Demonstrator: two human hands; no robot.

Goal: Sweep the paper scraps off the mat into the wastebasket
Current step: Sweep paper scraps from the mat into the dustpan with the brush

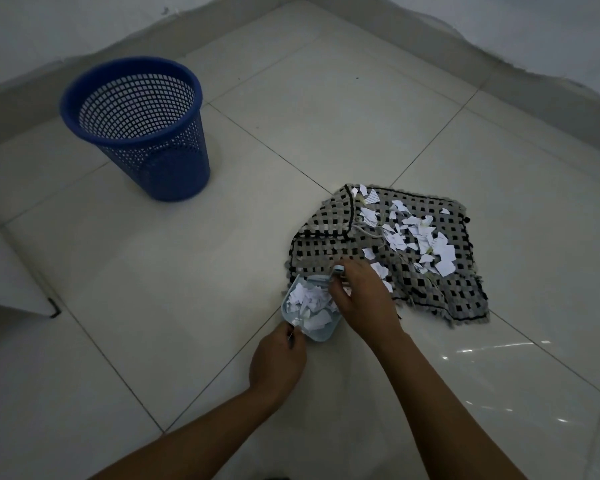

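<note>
On the tiled floor (326,109), near the front corner of the mat (440,292), a small pale-blue dustpan (317,336) sits with its open mouth against the mat's edge. It is already heaped with paper scraps (312,303). The left hand (279,363) grips the dustpan at its near end, fingers curled round what seems to be the handle. The right hand (361,296) is closed over a small pale-blue brush (338,270) at the pan's mouth; only a bit of the brush shows above the knuckles. The two hands work close together, one on each tool.

Many more scraps (420,237) lie spread over the far half of the mat, so the job looks well short of done. The blue mesh wastebasket (136,133) stands upright, well apart to the left.

To do this step well, I would keep the pan's lip pressed flat against the mat so nothing slips under it. Short, low strokes toward the pan would stop light pieces from flicking away. The pan looks nearly full, so emptying it soon may be wise, carried level. The mat is rumpled, with one corner folded over, and scraps may catch in the weave or under the fold.

Brush bristles are hidden by the right hand. Whether scraps lie inside the wastebasket cannot be made out. The dim light blurs the smaller pieces.
</note>
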